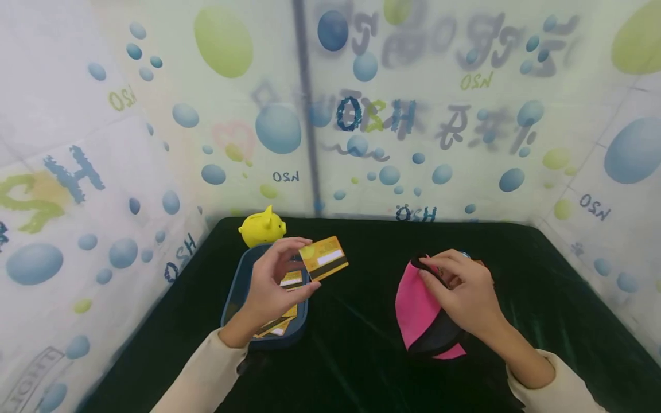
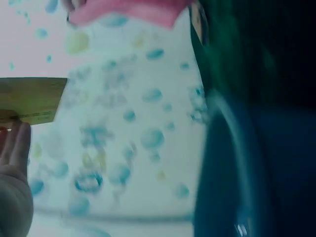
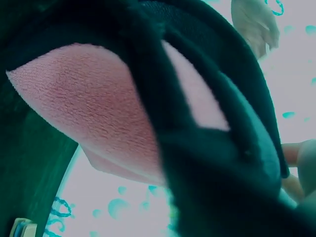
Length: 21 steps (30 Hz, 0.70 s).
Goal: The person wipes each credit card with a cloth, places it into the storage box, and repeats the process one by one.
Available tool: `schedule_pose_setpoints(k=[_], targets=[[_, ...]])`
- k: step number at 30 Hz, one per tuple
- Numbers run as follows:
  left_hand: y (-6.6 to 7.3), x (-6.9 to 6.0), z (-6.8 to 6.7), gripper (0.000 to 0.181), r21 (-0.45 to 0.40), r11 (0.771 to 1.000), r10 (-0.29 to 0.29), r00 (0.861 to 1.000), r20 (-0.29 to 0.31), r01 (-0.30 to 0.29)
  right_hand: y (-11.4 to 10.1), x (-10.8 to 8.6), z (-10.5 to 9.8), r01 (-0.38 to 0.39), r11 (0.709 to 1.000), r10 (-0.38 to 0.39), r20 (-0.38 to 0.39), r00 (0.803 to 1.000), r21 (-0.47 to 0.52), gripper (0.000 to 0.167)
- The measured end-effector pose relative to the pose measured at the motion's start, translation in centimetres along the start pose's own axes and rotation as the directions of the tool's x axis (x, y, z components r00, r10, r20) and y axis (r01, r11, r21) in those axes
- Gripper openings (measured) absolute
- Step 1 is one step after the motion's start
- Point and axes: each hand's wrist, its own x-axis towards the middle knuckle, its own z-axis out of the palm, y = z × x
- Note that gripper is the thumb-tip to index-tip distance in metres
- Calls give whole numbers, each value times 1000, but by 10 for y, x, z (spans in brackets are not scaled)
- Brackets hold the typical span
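Note:
My left hand (image 1: 276, 281) pinches a gold bank card (image 1: 324, 259) between thumb and fingers, its dark stripe and white strip facing me. In the left wrist view the same card (image 2: 29, 98) stands out past the fingertips. Below that hand, a blue plastic bin (image 1: 304, 327) holds several more gold cards (image 1: 291, 280). My right hand (image 1: 467, 287) pinches the black-trimmed upper edge of a soft pink and black fabric piece (image 1: 417, 301), which looks like a pouch and hangs down. The right wrist view shows its pink fleece side (image 3: 94, 98) close up.
A yellow piggy bank (image 1: 262, 228) stands behind the bin, at the back left of the dark green cloth-covered table (image 1: 356, 355). Something small, partly hidden, lies behind my right hand. A printed curtain (image 1: 361, 195) with blue and green dots closes off the back and sides.

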Motion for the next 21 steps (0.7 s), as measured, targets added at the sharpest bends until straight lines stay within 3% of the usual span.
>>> schedule_pose_setpoints(k=[3,6,9,11,15,21], targets=[[-5,-9,-18,59,65,991,-112,993,-26,113,6,-2,-6,-53,999,53,4,999,1,35],[-9,-19,-32,67,137,969,-201,978,-47,206,11,-4,-12,-112,994,112,25,993,-5,35],[-11,-27,-44,65,199,933,-295,954,-54,300,15,-7,-18,-162,986,164,45,986,-29,33],[-12,-31,-50,61,259,894,-363,930,-57,365,17,-9,-22,-192,980,195,56,979,-45,32],[-15,-40,-59,55,411,771,-509,858,-63,487,22,-13,-30,-261,963,267,83,960,-72,31],[-21,-53,-66,55,522,583,-689,719,-90,623,31,-26,-42,-358,925,373,134,918,-126,29]])
